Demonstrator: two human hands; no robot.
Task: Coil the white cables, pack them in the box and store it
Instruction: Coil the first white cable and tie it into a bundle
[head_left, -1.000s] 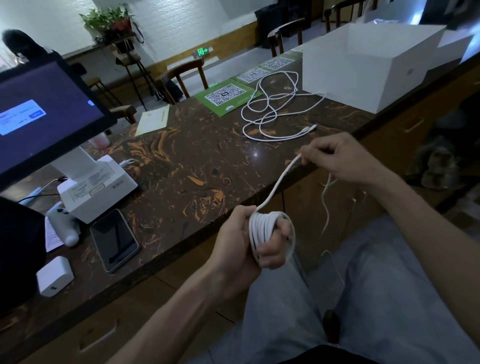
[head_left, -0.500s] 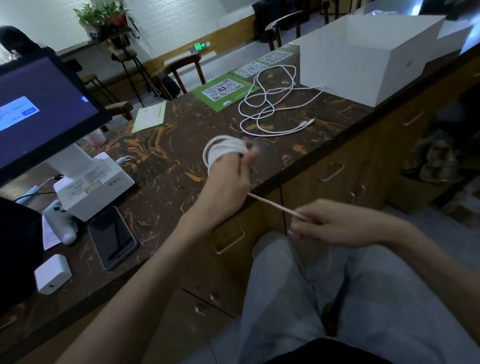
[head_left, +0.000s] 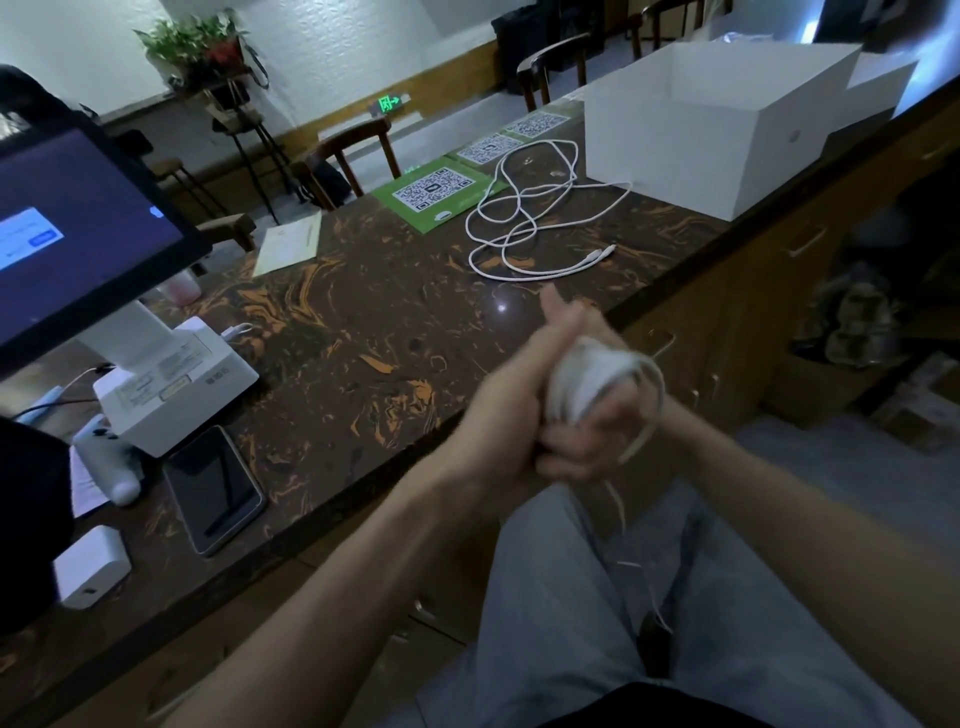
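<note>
Coiling is the step in hand: a white cable (head_left: 587, 382) is wound in a tight bundle around the fingers of the left hand (head_left: 511, 400), held off the edge of the surface (head_left: 332, 332) above the lap. Its free tail loops out to the right of the bundle and hangs down toward the knees. The right hand (head_left: 597, 436) is pressed against the bundle from below, fingers curled about the strand, though motion blur hides the exact grip. A second white cable (head_left: 524, 228) lies loose and uncoiled farther back on the surface, just beside the open white box (head_left: 727, 130). Judged from this, the next move calls for winding in the hanging tail, securing its end, then carrying the bundle to the box.
</note>
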